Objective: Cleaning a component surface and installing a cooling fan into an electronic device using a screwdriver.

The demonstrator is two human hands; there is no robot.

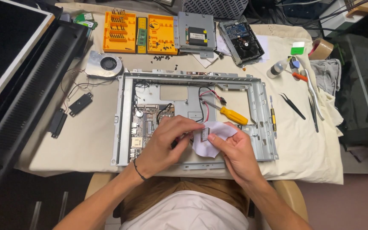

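Item, lower centre of the frame: small square grey chip (202,135), pinched between my left hand (165,142) and right hand (234,151). My right fingers also close on a crumpled white paper wipe (211,145) under it; my left possibly pinches a thin tool, unclear. Beneath: grey metal computer chassis frame (258,106). Just beyond: yellow-handled screwdriver (231,115).

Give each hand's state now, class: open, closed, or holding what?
Left hand: closed on a small chip.
Right hand: closed on a white tissue.
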